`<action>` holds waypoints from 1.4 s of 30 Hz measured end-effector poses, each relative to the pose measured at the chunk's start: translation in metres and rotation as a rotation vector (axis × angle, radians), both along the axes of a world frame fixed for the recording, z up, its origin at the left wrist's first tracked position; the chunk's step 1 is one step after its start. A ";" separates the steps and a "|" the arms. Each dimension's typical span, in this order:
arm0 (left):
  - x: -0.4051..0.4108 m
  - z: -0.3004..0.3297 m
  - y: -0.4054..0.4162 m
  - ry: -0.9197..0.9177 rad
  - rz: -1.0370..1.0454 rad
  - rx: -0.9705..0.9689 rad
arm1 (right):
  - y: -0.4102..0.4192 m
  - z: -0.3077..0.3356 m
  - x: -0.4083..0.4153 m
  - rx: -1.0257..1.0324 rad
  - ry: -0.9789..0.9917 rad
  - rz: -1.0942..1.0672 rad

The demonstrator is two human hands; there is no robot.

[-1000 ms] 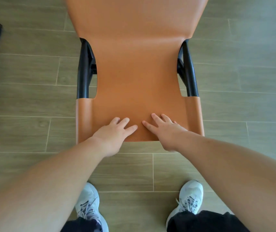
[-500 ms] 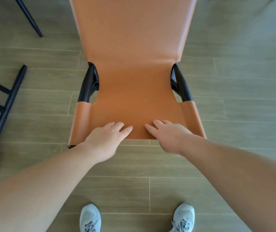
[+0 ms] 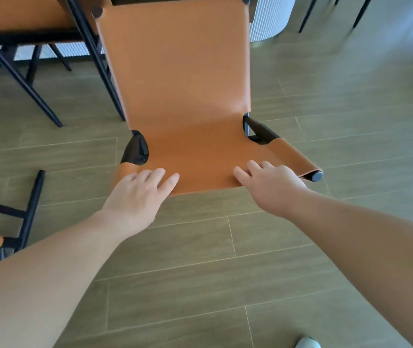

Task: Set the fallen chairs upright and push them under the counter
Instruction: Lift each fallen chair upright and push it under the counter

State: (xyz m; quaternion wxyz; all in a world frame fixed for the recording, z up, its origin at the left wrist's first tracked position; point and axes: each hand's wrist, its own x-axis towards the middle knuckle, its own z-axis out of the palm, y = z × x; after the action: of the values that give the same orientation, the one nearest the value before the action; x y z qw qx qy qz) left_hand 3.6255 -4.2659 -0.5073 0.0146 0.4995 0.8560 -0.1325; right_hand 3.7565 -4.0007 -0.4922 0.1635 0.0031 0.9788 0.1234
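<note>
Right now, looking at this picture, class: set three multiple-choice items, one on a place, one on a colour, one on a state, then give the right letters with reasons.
1. Where do both hands rest?
A. On the top edge of the chair's back
B. On a chair leg
C. On the floor

2. What colour is the chair's leather?
A. Blue
B. Orange
C. White

3. How are the left hand's fingers?
A. Clenched in a fist
B. Laid out on the leather
C. Pinching a leg

Answers: 1 A, the left hand and right hand lie on the near edge of the orange chair. 2 B, the leather is orange. 3 B, the fingers spread flat.
</note>
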 end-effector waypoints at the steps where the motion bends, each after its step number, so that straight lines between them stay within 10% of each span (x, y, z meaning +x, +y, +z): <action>1: -0.010 0.004 -0.001 0.017 -0.002 0.009 | 0.002 0.003 -0.007 -0.003 0.032 -0.004; 13: -0.100 0.053 0.031 0.056 0.031 0.080 | 0.029 0.020 -0.079 -0.043 0.243 -0.110; 22: -0.165 0.091 0.059 0.068 0.068 -0.002 | 0.096 0.066 -0.154 0.012 0.131 0.289; 42: -0.313 0.142 0.115 0.065 0.033 -0.089 | 0.200 0.124 -0.295 -0.025 0.155 0.394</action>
State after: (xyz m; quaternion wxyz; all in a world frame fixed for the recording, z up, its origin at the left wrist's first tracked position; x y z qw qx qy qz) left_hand 3.3130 -4.1505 -0.3649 0.0111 0.4797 0.8573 -0.1865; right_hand 3.4615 -3.8004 -0.3684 0.0607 -0.1810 0.9715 0.1403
